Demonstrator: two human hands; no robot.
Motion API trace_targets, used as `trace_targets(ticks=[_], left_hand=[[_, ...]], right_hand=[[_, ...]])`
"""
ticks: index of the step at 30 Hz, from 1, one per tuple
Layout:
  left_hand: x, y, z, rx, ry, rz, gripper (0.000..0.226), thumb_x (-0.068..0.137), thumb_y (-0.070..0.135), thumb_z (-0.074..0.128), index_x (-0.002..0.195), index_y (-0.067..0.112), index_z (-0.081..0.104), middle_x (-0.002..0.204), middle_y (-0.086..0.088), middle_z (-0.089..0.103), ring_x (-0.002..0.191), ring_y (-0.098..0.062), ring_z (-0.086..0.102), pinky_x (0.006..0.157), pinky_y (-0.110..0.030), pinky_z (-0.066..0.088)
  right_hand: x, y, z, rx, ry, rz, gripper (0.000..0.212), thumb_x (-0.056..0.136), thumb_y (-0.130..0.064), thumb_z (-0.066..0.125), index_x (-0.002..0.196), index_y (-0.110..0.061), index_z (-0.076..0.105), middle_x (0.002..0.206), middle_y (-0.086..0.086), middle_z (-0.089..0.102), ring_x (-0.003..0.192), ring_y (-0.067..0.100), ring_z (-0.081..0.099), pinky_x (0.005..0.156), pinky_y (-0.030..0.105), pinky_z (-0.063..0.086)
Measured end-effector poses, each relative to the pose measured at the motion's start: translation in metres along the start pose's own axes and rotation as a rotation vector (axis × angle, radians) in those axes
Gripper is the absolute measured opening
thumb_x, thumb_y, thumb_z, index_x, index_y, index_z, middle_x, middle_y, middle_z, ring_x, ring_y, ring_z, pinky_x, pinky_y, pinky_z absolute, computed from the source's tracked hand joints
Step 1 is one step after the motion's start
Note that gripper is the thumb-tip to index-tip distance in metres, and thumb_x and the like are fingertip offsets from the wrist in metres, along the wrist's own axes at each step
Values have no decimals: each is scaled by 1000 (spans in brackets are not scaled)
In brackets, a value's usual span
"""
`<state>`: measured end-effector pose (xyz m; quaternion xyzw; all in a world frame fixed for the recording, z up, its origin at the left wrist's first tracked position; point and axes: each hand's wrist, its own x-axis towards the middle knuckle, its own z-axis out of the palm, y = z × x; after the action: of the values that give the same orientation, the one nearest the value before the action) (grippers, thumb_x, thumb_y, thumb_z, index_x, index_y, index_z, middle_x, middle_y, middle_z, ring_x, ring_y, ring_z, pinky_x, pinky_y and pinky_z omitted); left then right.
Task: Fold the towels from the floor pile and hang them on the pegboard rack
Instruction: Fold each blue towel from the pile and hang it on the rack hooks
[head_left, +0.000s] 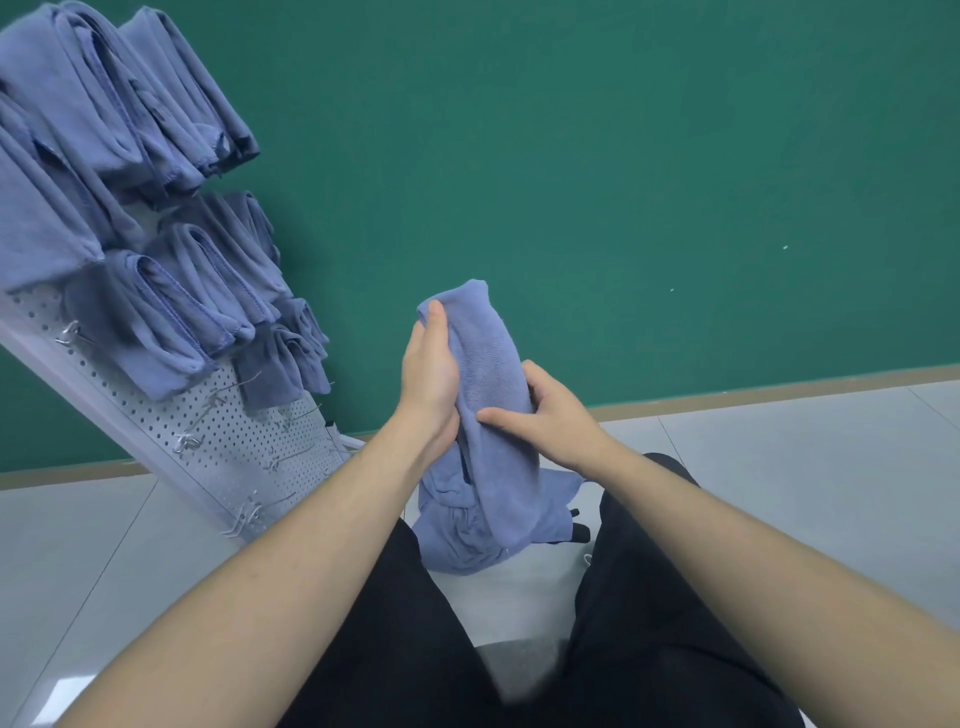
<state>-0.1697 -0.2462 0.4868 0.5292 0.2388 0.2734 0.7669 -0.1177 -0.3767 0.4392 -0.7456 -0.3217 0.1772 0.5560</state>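
Observation:
A blue towel (491, 358), folded into a long strip, stands upright between my hands at the centre of the view. My left hand (431, 371) grips its left edge, thumb near the top corner. My right hand (545, 415) holds the right side, thumb pressed across the front of the strip. Below it, a small pile of blue towels (457, 540) lies on the floor between my legs. The white pegboard rack (244, 436) leans at the left, with several folded blue towels (156, 291) hung on its upper hooks.
Bare metal hooks (280, 460) stick out of the lower part of the pegboard. A green wall (623, 182) with a brown skirting stands behind. Grey floor tiles (805, 493) spread to the right. My dark trouser legs (649, 597) fill the foreground.

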Motion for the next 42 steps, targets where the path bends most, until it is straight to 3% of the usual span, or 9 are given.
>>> trace_targets(ticks=[4, 9, 15, 20, 27, 31, 33, 37, 42], left_hand=[[7, -3, -9, -88, 117, -90, 51, 98, 57, 44, 130, 20, 58, 124, -4, 69, 111, -23, 69, 101, -48, 53], [14, -6, -17, -239, 240, -157, 47, 103, 52, 42, 133, 19, 55, 121, -2, 70, 104, -22, 70, 96, -45, 55], [28, -10, -43, -312, 355, -215, 37, 106, 43, 43, 123, 14, 59, 111, -5, 72, 83, -19, 71, 66, -32, 58], [43, -36, -84, -296, 408, -301, 29, 109, 20, 36, 118, 4, 59, 118, -16, 67, 85, -24, 68, 58, -32, 58], [56, -54, -123, -180, 346, -408, 23, 101, 4, 38, 93, 9, 59, 94, -13, 66, 79, -22, 64, 63, -34, 60], [67, -58, -141, 332, 311, -165, 14, 99, 20, 53, 112, 24, 57, 121, 1, 58, 107, -14, 57, 94, -33, 50], [69, -54, -143, 436, 175, 49, 22, 100, 25, 58, 121, 28, 54, 136, 8, 53, 129, -8, 48, 110, -30, 38], [73, -39, -137, 767, -287, 261, 30, 97, 25, 64, 124, 32, 55, 143, 18, 50, 139, 6, 35, 114, -12, 25], [86, -25, -154, 761, -454, 83, 39, 88, 32, 60, 125, 21, 62, 125, 8, 66, 116, -6, 60, 100, -23, 46]], right_hand=[[-2, 6, 5, 12, -15, 46, 24, 93, -33, 68, 109, -17, 59, 108, 1, 68, 104, 19, 64, 92, 36, 52], [4, 19, 16, 2, 54, 118, 31, 98, -43, 58, 96, -12, 64, 96, 1, 70, 90, 18, 63, 86, 36, 51], [20, 22, 22, 21, 44, 48, 20, 100, -32, 57, 116, -23, 65, 109, -10, 70, 100, 5, 64, 89, 21, 48], [42, 19, 23, 56, -20, 26, 43, 90, -31, 74, 127, -32, 54, 77, 10, 68, 65, 12, 60, 69, 26, 53], [73, 20, 31, 170, -296, 6, 32, 91, -17, 73, 107, -28, 47, 77, 16, 60, 67, 23, 50, 61, 34, 42], [93, 19, 28, 103, -345, -24, 25, 98, -3, 58, 100, -19, 39, 58, -10, 44, 52, 9, 36, 52, 22, 30], [103, 18, 31, 62, -373, -40, 29, 97, 1, 56, 94, -20, 37, 56, -12, 36, 51, 7, 30, 51, 22, 26], [120, 10, 43, 30, -471, -100, 26, 87, -6, 56, 92, -19, 34, 64, 0, 31, 54, 9, 29, 50, 20, 27], [142, 11, 58, 51, -566, -119, 26, 85, -7, 54, 91, -18, 32, 78, 9, 37, 67, 19, 33, 57, 30, 32]])
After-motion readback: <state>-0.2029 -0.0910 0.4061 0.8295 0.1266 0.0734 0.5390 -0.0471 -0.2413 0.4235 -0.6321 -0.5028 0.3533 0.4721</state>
